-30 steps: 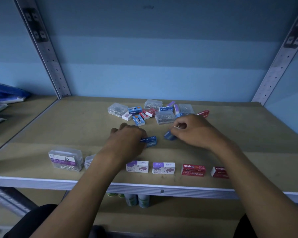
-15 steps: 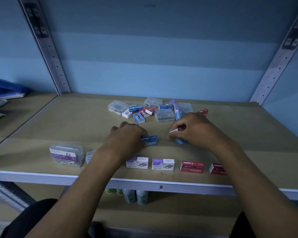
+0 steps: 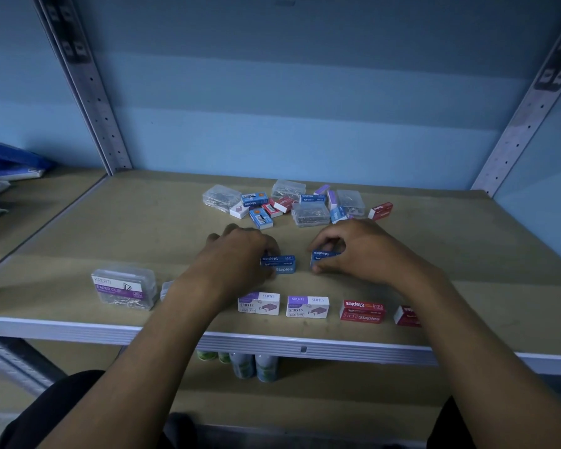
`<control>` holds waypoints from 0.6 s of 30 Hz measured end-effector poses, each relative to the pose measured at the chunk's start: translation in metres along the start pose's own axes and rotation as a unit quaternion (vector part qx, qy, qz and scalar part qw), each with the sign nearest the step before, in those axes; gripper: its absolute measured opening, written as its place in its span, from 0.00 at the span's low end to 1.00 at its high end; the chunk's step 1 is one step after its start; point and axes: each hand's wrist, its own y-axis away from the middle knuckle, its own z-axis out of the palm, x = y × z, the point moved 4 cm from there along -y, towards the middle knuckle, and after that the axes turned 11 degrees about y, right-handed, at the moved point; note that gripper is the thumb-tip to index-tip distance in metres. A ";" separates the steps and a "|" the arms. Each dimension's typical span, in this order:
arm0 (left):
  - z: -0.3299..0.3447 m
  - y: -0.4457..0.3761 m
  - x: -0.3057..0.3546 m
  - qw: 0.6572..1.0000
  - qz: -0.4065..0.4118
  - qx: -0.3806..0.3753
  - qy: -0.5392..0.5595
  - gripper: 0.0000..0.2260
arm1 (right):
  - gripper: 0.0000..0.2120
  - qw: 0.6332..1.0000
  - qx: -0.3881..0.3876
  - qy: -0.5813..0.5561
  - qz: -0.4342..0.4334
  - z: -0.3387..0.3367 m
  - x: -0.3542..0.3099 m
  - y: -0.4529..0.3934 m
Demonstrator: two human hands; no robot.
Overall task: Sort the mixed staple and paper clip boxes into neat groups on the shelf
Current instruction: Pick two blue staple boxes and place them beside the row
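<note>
My left hand [image 3: 240, 257] grips a blue staples box [image 3: 280, 264] that rests on the shelf [image 3: 110, 228]. My right hand [image 3: 363, 251] holds a second blue staples box [image 3: 321, 257] just to the right of it, a small gap between the two. Along the front edge stand two white-and-purple staple boxes [image 3: 259, 303] [image 3: 307, 306], two red staple boxes [image 3: 362, 312] [image 3: 406, 315] and a clear paper clip box [image 3: 123, 289]. A second clear box [image 3: 166, 289] is mostly hidden behind my left forearm. A mixed pile of boxes [image 3: 292, 205] lies at the back.
Metal uprights [image 3: 88, 82] [image 3: 531, 102] frame the shelf bay. Blue and white packets [image 3: 4, 176] lie on the neighbouring shelf at left. Cans [image 3: 253, 366] stand on the lower shelf below the front rail [image 3: 305, 348].
My right hand has drawn its blue box toward me from the pile and turned it label up beside the left box. My left hand has stayed on its box.
</note>
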 end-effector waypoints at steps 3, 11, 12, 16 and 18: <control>-0.001 0.000 0.001 1.000 -0.001 0.007 0.003 0.16 | 0.09 1.000 0.001 -0.007 -0.001 -0.007 0.005 0.008; -0.007 -0.005 0.020 0.995 0.034 0.082 0.048 0.08 | 0.10 0.998 0.058 -0.008 0.016 -0.036 0.033 0.050; -0.006 -0.006 0.028 0.994 0.044 0.085 0.059 0.09 | 0.11 0.998 0.060 -0.004 0.022 -0.041 0.040 0.059; 0.004 -0.014 0.067 0.987 0.088 0.081 0.107 0.09 | 0.09 0.995 0.077 0.008 0.062 -0.059 0.074 0.095; 0.010 -0.017 0.090 0.984 0.101 0.073 0.126 0.09 | 0.09 0.993 0.092 0.002 0.080 -0.067 0.089 0.112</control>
